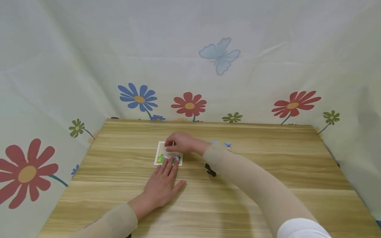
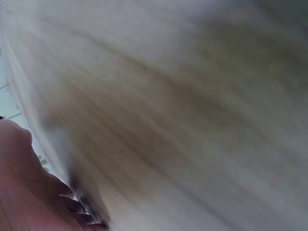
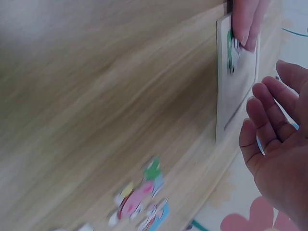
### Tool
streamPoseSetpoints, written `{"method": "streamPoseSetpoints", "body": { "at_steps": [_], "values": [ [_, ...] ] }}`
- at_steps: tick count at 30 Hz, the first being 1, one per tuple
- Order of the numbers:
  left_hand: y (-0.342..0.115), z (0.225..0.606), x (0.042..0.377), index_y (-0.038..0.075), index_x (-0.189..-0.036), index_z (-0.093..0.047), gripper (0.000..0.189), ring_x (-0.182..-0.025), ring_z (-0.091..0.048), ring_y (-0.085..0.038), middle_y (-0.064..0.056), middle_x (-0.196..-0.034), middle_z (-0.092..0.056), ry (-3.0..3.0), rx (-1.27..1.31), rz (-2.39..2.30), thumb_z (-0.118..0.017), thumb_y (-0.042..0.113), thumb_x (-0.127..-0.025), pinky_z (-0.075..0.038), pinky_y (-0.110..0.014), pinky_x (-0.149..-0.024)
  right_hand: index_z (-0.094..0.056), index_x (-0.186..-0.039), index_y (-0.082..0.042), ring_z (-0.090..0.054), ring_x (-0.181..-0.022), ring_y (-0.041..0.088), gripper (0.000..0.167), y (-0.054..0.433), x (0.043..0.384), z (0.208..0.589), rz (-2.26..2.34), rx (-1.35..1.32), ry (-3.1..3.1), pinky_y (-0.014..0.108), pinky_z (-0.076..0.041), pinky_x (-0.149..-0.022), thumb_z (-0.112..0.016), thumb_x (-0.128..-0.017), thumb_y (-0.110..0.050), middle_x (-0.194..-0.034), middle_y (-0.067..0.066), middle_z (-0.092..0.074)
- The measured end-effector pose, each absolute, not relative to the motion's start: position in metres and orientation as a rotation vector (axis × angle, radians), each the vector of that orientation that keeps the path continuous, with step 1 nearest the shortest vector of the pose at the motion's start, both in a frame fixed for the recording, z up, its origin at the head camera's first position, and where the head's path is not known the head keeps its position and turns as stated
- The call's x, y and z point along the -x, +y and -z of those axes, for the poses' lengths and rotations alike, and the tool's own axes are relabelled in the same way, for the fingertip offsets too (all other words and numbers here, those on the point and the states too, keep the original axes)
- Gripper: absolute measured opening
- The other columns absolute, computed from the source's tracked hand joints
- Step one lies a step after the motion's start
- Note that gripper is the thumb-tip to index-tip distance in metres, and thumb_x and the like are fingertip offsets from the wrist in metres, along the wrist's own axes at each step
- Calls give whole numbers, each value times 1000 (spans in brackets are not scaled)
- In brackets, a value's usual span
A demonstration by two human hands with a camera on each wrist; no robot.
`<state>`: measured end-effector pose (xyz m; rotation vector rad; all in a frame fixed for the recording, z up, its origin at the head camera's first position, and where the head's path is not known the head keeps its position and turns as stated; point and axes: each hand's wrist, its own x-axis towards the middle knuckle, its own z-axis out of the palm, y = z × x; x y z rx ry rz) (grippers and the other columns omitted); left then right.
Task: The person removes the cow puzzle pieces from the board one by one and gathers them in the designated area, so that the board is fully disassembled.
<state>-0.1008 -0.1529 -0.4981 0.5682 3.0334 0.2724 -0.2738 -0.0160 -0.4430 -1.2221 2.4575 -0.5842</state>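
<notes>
The right hand (image 1: 181,142) is held, thumb and loosely bent fingers apart, over the puzzle tray (image 1: 162,149); inset pieces (image 1: 160,159) along its near side (partly green) are touched by the left hand's (image 1: 160,187) straight fingers. Loose pieces (image 3: 136,198) are strewn rightward of the tray.

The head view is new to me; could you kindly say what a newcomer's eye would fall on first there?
Probably the large red flower on the backdrop at the far left, with the pale blue butterfly above centre. Next come the two hands at the small white-framed puzzle board on the wooden table: the left hand has its fingertips at the near edge, while the right hand appears above the far part.
</notes>
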Motion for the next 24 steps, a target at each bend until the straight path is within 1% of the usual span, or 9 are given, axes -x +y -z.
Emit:
{"method": "streamPoseSetpoints", "body": {
  "at_steps": [4, 8, 16, 24],
  "values": [
    [-152, 498, 101, -2, -167, -28, 84, -162, -21, -43, -25, -174, -22, 3033, -583, -254, -40, 60, -112, -26, -60, -128, -78, -121, -12, -62, -98, 14, 22, -27, 273, 448, 562, 1255, 2415, 26, -52, -97, -67, -108, -25, -109, 0, -73],
    [-151, 498, 100, -3, -167, -28, 84, -162, -19, -42, -24, -175, -20, 3034, -598, -245, -40, 59, -112, -26, -60, -128, -79, -116, -10, -62, -95, 13, 20, -33, 272, 451, 587, 1286, 2374, 27, -51, -94, -63, -110, -20, -105, 1, -74],
    [-153, 497, 99, -4, -166, -29, 84, -162, -20, -42, -25, -174, -20, 3047, -624, -232, -43, 59, -112, -27, -59, -128, -80, -113, -10, -60, -87, 9, 20, -36, 271, 450, 642, 1204, 2330, 24, -50, -86, -63, -110, -20, -96, -3, -73],
    [-155, 498, 98, -5, -165, -32, 83, -161, -24, -43, -25, -174, -23, 3062, -624, -232, -44, 57, -112, -28, -59, -127, -78, -114, -10, -62, -89, 9, 18, -41, 268, 453, 685, 1118, 2298, 21, -51, -87, -65, -109, -21, -98, -4, -73]
  ]
}}
